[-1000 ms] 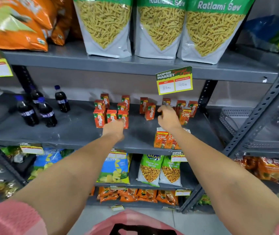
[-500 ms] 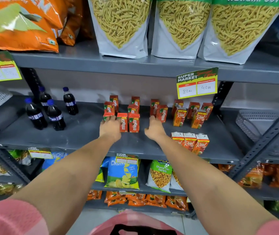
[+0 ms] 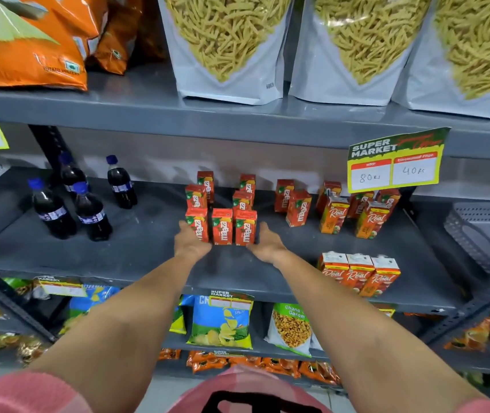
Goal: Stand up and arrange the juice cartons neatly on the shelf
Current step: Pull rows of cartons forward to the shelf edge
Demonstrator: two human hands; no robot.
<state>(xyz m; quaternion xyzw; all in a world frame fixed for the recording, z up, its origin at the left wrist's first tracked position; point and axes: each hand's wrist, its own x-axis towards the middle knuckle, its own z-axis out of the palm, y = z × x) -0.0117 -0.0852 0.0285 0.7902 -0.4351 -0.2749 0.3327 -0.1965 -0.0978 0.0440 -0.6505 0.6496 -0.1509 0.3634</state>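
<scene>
A row of three red Maaza juice cartons (image 3: 222, 226) stands upright at the middle of the grey shelf (image 3: 136, 248). My left hand (image 3: 191, 244) lies flat against the left carton of the row, fingers apart. My right hand (image 3: 266, 245) lies open against the right carton. More red cartons (image 3: 245, 193) stand behind the row, and two more (image 3: 293, 204) to the right. Taller orange Real cartons (image 3: 334, 214) stand at the right rear, and three Real cartons (image 3: 358, 274) line the shelf's front edge on the right.
Several dark cola bottles (image 3: 90, 211) stand on the shelf's left. A price tag (image 3: 394, 160) hangs from the shelf above, which holds large snack bags (image 3: 229, 46). A grey basket (image 3: 485, 231) sits far right. Snack packets (image 3: 221, 320) fill the shelves below.
The view has moved closer to the shelf. My right hand came left from the cartons at the right; both hands now flank the front row of three red cartons.
</scene>
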